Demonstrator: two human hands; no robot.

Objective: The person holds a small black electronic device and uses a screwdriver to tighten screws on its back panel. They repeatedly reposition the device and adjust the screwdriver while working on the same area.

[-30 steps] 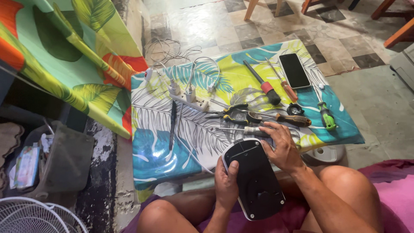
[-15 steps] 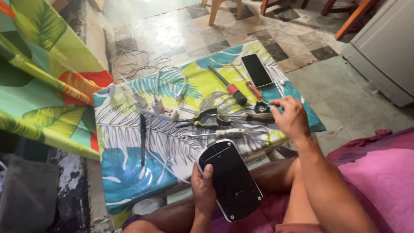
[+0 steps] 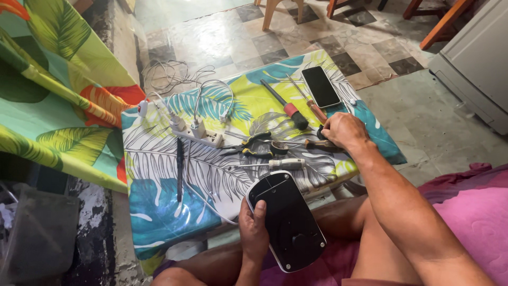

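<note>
Tool pick-up step — right hand (image 3: 343,131) clenches a screwdriver (image 3: 323,143); left hand (image 3: 253,229) grasps the black device (image 3: 288,220) — next needs a steady lift.

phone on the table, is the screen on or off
Off: the black rectangular smartphone lies flat, face up, on the leaf-print tablecloth, and its screen is uniformly dark, with no lit picture or glow.

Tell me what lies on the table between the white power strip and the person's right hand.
In the head view, pliers with yellow-and-black handles lie between the power strip and the right hand, along with a small round tin.
</note>
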